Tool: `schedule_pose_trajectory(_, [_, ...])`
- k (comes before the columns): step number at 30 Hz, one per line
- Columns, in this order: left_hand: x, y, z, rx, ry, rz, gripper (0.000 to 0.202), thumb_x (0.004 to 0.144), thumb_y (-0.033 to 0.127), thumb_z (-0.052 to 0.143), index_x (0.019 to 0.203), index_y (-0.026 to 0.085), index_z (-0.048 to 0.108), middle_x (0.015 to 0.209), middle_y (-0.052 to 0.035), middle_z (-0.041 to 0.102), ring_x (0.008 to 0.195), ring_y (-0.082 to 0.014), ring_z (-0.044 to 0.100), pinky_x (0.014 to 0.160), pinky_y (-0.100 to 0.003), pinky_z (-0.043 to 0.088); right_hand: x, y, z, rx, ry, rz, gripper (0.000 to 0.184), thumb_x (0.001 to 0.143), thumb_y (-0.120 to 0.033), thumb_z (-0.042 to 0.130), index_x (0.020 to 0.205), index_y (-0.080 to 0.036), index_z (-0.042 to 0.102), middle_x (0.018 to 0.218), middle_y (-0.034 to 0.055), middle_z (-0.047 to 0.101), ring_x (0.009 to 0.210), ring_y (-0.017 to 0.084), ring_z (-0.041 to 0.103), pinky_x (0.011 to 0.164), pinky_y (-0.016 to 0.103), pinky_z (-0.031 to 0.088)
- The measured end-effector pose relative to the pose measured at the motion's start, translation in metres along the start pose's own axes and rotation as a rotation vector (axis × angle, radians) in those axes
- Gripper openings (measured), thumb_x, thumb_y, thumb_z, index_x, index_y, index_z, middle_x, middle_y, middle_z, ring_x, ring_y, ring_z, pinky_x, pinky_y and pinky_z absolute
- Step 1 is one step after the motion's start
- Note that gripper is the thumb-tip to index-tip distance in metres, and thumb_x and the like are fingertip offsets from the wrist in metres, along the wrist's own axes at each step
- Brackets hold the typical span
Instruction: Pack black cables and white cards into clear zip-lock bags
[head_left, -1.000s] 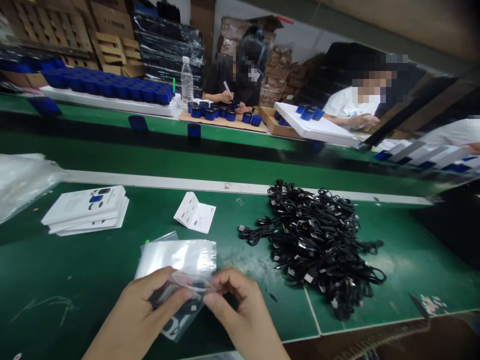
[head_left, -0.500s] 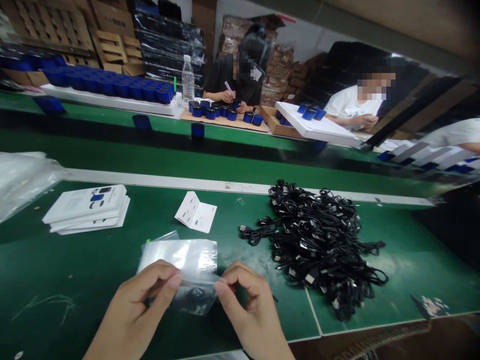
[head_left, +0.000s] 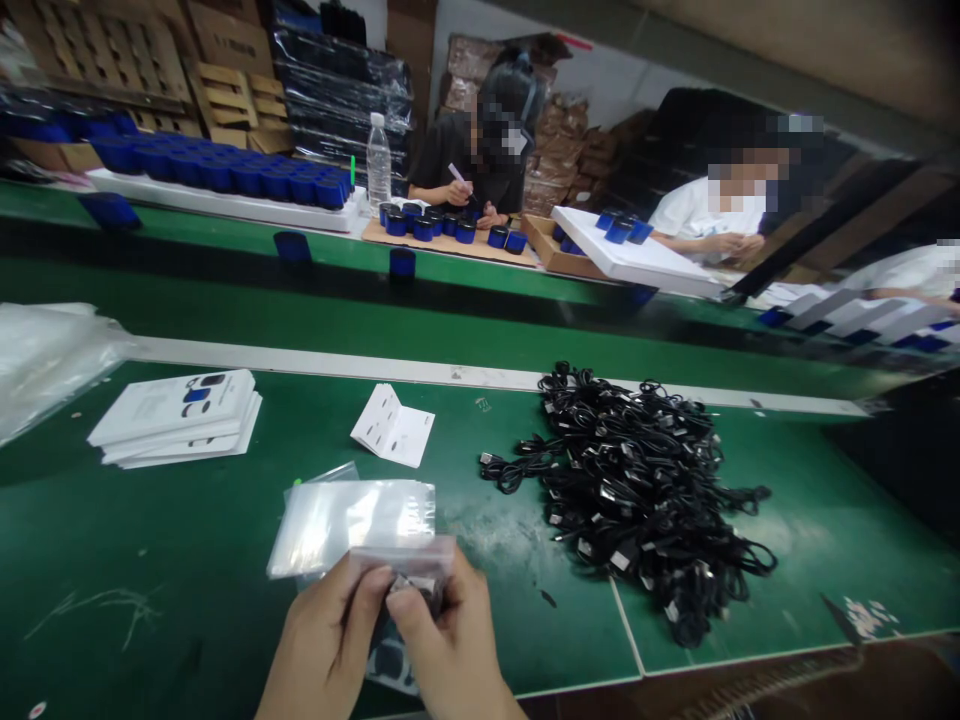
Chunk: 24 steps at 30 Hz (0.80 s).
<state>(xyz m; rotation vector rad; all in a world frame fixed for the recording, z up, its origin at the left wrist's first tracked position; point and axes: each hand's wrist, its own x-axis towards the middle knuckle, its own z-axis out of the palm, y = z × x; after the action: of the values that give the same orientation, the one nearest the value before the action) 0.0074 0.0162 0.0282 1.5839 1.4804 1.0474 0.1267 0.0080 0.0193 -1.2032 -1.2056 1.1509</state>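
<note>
My left hand (head_left: pixel 328 628) and my right hand (head_left: pixel 444 632) are close together at the near edge of the green bench mat (head_left: pixel 150 560). Both pinch a small transparent zip bag (head_left: pixel 401 558) with something dark bunched inside, partly hidden by my fingers. A printed white card (head_left: pixel 390 668) shows below my hands and seems to lie in the bag's lower part. Just above my hands lies a stack of transparent bags (head_left: pixel 349 525). To the right is a large heap of black USB cables (head_left: pixel 630 490), apart from my right hand.
A stack of white printed cards (head_left: pixel 176 418) and an open white leaflet (head_left: pixel 391 425) lie on the mat, with a plastic sack (head_left: pixel 45 365) at the left edge. Beyond a raised white rail, a co-worker (head_left: pixel 472 160) handles blue-and-black cylinders on a parallel bench.
My hands have moved closer together and lower in view. They now press around the bag's contents instead of pulling its top apart. The bag stack stays put.
</note>
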Motion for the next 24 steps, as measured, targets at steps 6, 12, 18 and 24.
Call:
schedule_pose_trajectory(6, [-0.008, -0.009, 0.006, 0.005, 0.063, 0.073, 0.019, 0.087, 0.03, 0.047, 0.074, 0.025, 0.06, 0.06, 0.0061, 0.065, 0.051, -0.0116, 0.06, 0.056, -0.019, 0.045, -0.005, 0.007, 0.002, -0.407, -0.004, -0.219, 0.032, 0.093, -0.028, 0.038, 0.076, -0.019, 0.064, 0.066, 0.0034, 0.064, 0.058, 0.016, 0.058, 0.057, 0.024, 0.041])
schedule_pose_trajectory(12, [0.0, -0.007, -0.005, -0.009, -0.062, 0.059, 0.022, 0.089, 0.033, 0.046, 0.075, 0.025, 0.061, 0.059, 0.005, 0.062, 0.054, -0.0124, 0.06, 0.053, -0.018, 0.045, -0.003, 0.001, -0.007, -0.303, 0.035, -0.179, 0.023, 0.094, -0.029, 0.039, 0.082, -0.021, 0.056, 0.07, 0.0015, 0.058, 0.063, 0.015, 0.054, 0.059, 0.024, 0.042])
schedule_pose_trajectory(18, [0.01, 0.009, -0.023, -0.102, -0.147, -0.096, 0.021, 0.085, 0.042, 0.053, 0.074, 0.025, 0.059, 0.068, 0.0049, 0.061, 0.062, -0.0115, 0.057, 0.055, -0.015, 0.044, 0.002, -0.018, -0.022, -0.212, -0.025, -0.162, 0.017, 0.09, -0.022, 0.046, 0.074, -0.02, 0.049, 0.069, -0.0013, 0.05, 0.065, 0.013, 0.05, 0.061, 0.023, 0.039])
schedule_pose_trajectory(24, [0.009, 0.021, -0.027, -0.208, -0.189, -0.228, 0.025, 0.08, 0.044, 0.058, 0.066, 0.024, 0.059, 0.067, 0.0036, 0.056, 0.062, -0.0125, 0.053, 0.052, -0.018, 0.04, 0.0, -0.02, -0.022, -0.248, 0.005, -0.182, 0.018, 0.088, -0.02, 0.048, 0.07, -0.02, 0.049, 0.066, -0.0012, 0.051, 0.063, 0.013, 0.051, 0.059, 0.023, 0.039])
